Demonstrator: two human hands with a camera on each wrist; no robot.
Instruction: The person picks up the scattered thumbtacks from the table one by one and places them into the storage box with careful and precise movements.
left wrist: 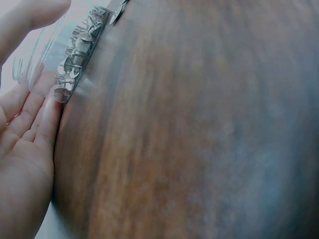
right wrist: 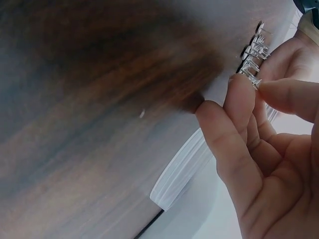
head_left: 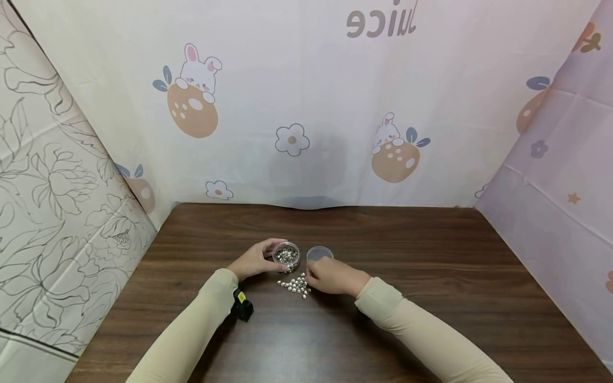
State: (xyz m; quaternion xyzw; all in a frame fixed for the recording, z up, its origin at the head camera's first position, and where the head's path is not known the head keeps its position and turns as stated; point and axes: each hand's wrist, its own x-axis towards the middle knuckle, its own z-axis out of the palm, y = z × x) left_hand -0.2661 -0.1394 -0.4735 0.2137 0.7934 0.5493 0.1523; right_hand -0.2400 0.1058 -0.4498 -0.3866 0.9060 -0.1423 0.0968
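Curved round a clear round tub (head_left: pixel 286 256), my left hand (head_left: pixel 257 260) steadies it on the table with fingers behind and thumb in front. Silver thumbtacks (left wrist: pixel 79 47) fill its lower part, seen through the wall in the left wrist view. A loose pile of thumbtacks (head_left: pixel 297 285) lies just in front of the tub. At the pile's right edge is my right hand (head_left: pixel 332 275), with thumb and forefinger pinching at a thumbtack (right wrist: pixel 255 82); the fingers partly hide it. The clear round lid (head_left: pixel 320 252) lies behind the right hand, partly covered by it.
A brown wood-grain table (head_left: pixel 407 244) spreads around the hands. Under the left wrist hangs a black device (head_left: pixel 243 307) with a yellow label. A printed curtain (head_left: pixel 306 96) stands behind the table's far edge.
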